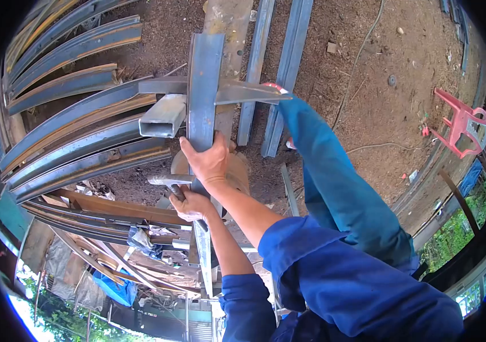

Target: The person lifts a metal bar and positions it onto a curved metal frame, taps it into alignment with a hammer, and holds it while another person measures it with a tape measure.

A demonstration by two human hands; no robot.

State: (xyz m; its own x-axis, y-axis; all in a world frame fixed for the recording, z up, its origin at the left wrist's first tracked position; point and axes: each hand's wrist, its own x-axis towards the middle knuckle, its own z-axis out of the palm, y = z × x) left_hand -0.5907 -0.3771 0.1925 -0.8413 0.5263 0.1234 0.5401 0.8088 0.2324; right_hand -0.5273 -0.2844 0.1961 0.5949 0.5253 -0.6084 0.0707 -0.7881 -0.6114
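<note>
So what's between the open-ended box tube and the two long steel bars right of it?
In the head view, the steel beam gripped by the right hand, a tapered plate jutting from it, and a worn tan strip behind.

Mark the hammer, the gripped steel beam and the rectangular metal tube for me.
Hammer [167, 179], head view: on its metal head.
Steel beam [204, 85], head view: on its broad flat face.
Rectangular metal tube [166, 109], head view: on its upper side wall.
</note>
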